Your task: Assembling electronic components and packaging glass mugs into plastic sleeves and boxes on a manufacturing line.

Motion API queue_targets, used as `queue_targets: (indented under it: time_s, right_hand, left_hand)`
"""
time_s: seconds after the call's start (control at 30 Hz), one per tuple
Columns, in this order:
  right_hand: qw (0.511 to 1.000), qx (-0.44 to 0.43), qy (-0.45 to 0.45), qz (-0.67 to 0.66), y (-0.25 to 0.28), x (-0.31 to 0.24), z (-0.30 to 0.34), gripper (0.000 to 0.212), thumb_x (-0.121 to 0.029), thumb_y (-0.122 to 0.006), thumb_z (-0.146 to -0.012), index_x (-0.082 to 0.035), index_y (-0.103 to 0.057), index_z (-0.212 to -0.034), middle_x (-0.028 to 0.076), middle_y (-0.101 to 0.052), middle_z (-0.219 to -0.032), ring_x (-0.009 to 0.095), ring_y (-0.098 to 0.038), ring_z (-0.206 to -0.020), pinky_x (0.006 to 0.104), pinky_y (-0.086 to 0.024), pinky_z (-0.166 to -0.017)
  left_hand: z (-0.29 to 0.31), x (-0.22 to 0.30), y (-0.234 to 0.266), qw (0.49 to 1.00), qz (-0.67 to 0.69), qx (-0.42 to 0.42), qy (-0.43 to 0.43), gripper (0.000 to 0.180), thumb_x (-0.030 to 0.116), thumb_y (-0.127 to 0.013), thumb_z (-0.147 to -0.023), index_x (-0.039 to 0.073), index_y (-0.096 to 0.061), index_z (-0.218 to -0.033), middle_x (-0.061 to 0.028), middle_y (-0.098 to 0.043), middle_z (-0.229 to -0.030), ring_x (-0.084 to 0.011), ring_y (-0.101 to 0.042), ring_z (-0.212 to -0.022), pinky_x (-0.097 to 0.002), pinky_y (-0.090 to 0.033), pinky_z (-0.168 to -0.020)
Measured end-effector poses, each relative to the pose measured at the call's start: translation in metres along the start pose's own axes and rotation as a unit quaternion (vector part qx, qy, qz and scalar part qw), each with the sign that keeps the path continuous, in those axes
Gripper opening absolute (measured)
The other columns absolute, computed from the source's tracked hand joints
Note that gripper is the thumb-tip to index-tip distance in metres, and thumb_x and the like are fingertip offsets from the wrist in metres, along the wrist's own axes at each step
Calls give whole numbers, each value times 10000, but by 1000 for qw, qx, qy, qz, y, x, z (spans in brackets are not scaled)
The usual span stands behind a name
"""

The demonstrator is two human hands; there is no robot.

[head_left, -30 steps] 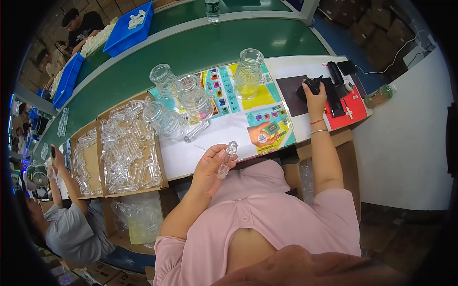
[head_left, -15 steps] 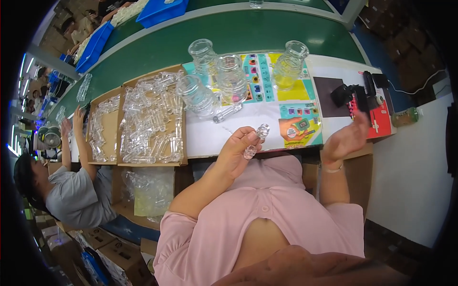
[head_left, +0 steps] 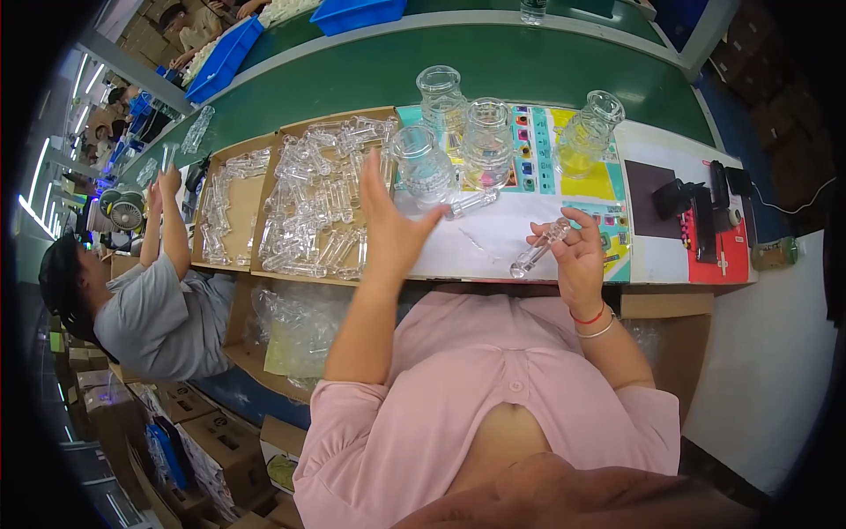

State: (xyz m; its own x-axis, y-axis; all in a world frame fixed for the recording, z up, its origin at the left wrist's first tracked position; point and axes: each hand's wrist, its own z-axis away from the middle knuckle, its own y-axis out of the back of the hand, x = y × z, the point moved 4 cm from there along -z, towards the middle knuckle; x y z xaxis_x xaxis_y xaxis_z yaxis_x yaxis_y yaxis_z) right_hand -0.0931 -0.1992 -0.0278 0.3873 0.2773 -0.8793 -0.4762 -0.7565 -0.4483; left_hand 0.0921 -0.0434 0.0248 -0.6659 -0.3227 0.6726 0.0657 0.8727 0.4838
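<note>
Across the green bench (head_left: 564,66) stand four clear jars (head_left: 486,145). My right hand (head_left: 573,247), half curled, pinches a clear tube (head_left: 533,254) above the white paper (head_left: 449,254); my left hand (head_left: 394,220), empty, spreads wide near the cardboard tray (head_left: 304,278) of similar tubes.

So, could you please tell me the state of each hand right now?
Left hand: open, appears empty.
Right hand: closed, holding a clear tube-like piece.
</note>
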Motion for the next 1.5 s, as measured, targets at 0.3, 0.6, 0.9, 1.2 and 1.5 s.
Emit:
queue_targets:
  time_s: [0.3, 0.6, 0.9, 1.2, 1.5]
  right_hand:
    - [998, 7, 47, 41, -7, 1, -4, 403, -79, -580, -826, -33, -397, -1182, 190, -586, -1009, 261, -594, -924, 366, -483, -822]
    - [994, -93, 57, 18, -42, -23, 4, 447, -152, -624, -808, -29, -422, -1187, 172, -594, -958, 224, -609, -852, 326, -508, -750]
    - [991, -129, 40, 10, -53, -25, 21, 491, -155, -637, -801, 30, -415, -1198, 152, -585, -973, 204, -609, -847, 304, -506, -748]
    - [984, -133, 76, 95, -53, -32, 27, 437, -2, -668, -738, 39, -507, -1142, 93, -591, -941, 143, -579, -858, 271, -497, -750]
    - [965, -143, 131, 175, -48, -39, 35, 468, -20, -723, -685, 31, -540, -1112, 85, -608, -894, 131, -586, -795, 263, -475, -746]
  left_hand:
    - [-25, -42, -12, 983, -22, -168, 77, 574, 180, -798, -557, 11, -532, -1037, -150, -481, -1137, -287, -497, -1026, -374, -405, -870]
    - [36, 19, 30, 807, 575, -49, 123, 805, 230, -822, -576, 15, -388, -1219, -107, -452, -1194, -243, -467, -1099, -401, -422, -917]
    - [57, 42, 25, 784, 553, -172, 223, 973, 402, -826, -536, -37, -331, -1249, -173, -486, -1142, -281, -517, -1056, -412, -443, -898]
    - [65, 38, 30, 773, 579, -199, 164, 815, 169, -822, -581, -1, -357, -1229, -160, -491, -1161, -250, -494, -1085, -400, -410, -930]
    - [74, 39, 22, 731, 622, -202, 194, 837, 165, -829, -569, 22, -342, -1235, -150, -478, -1177, -235, -491, -1084, -385, -407, -930]
